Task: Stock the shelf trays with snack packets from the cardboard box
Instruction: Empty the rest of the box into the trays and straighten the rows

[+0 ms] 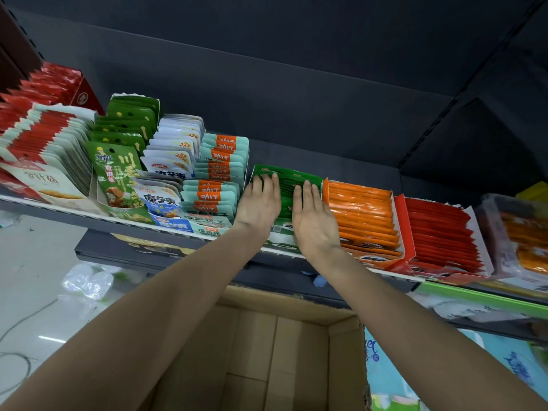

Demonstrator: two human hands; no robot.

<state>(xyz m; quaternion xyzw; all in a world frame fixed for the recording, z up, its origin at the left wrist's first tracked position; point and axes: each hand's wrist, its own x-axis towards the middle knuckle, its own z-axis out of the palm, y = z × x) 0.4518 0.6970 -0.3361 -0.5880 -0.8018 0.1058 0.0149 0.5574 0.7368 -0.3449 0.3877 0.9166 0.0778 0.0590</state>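
Note:
A green tray of green snack packets (287,185) stands on the shelf (74,213) between a teal-and-orange packet row and an orange tray. My left hand (261,203) lies flat on the left part of the green packets with its fingers straight. My right hand (312,221) lies flat on their right part, fingers straight too. Neither hand holds a packet. Below my arms sits the open cardboard box (281,351); the part of its inside that shows is bare cardboard.
An orange packet tray (364,215) and a red packet tray (441,235) stand to the right. Teal-orange (219,173), white (175,155), green (124,152) and red-white (44,137) packet rows fill the left. Crumpled plastic (86,281) lies on the floor.

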